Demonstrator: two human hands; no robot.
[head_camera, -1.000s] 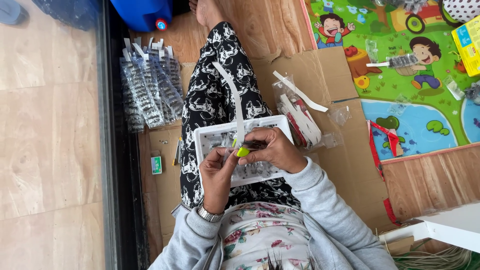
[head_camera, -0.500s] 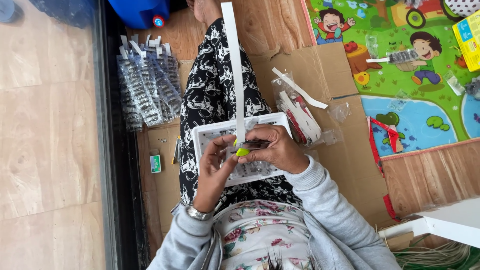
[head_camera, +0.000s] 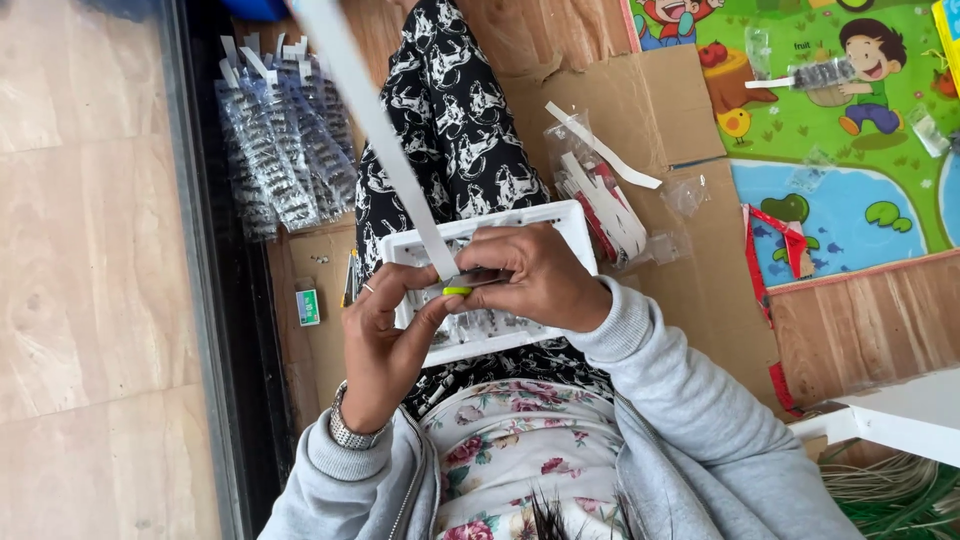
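close in, the left hand (head_camera: 385, 345) and the right hand (head_camera: 535, 280) meet over a white tray (head_camera: 575, 222) resting on the lap. both are pressed together in a pinch: the left thumb and forefinger nip a small yellow-green piece (head_camera: 457, 291), and the right fingers clamp a small clear packet (head_camera: 480, 277) just at its 3 o'clock side, touching it. from that pinch a long white strip (head_camera: 365, 110) runs off toward 11 o'clock, out of view. as a judgement, the work looks well under way: a pile of filled packets (head_camera: 285, 150) lies on the cardboard (head_camera: 690, 250) at 10 o'clock, while small parts in the tray look left to pack. peeled strips and wrappers (head_camera: 605, 195) lie at 2 o'clock, with a colourful play mat (head_camera: 880, 150) beyond.
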